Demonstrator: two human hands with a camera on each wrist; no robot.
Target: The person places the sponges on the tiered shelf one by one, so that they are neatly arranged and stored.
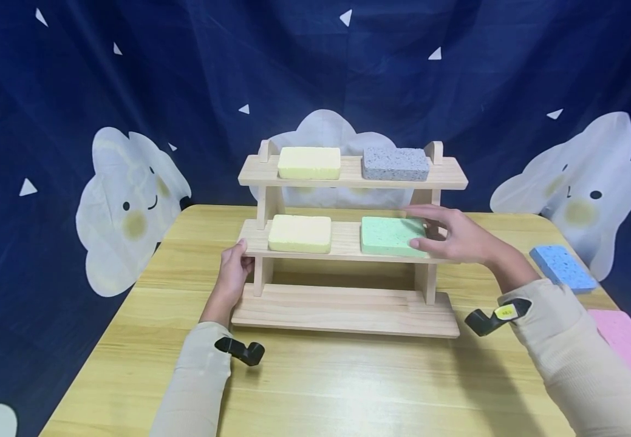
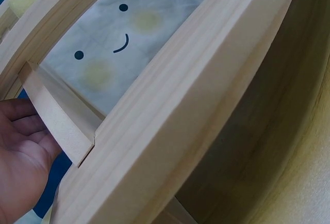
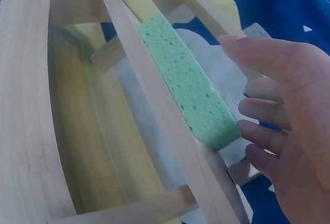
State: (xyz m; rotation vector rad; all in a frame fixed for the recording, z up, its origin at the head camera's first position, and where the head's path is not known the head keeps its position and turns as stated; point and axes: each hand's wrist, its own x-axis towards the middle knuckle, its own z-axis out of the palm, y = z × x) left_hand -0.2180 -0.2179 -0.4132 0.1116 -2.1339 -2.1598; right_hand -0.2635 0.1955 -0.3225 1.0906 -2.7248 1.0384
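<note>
A three-tier wooden shelf rack (image 1: 342, 311) stands on the table. My left hand (image 1: 232, 274) grips the left end of its middle tier, thumb on top and fingers beneath. In the left wrist view, that hand's fingers (image 2: 28, 123) curl beside the wooden side support. A green sponge (image 1: 388, 235) lies flat on the right part of the middle tier. Around its right end my right hand (image 1: 460, 235) is spread, fingers loosely bent. In the right wrist view, the thumb (image 3: 258, 53) stands apart from the green sponge, while the fingertips are close to its end.
On the middle tier's left lies a yellow sponge (image 1: 300, 233). Another yellow sponge (image 1: 309, 162) and a grey speckled sponge (image 1: 395, 164) sit on the top tier. A blue sponge (image 1: 563, 268) and a pink sponge (image 1: 627, 341) are at the table's right edge.
</note>
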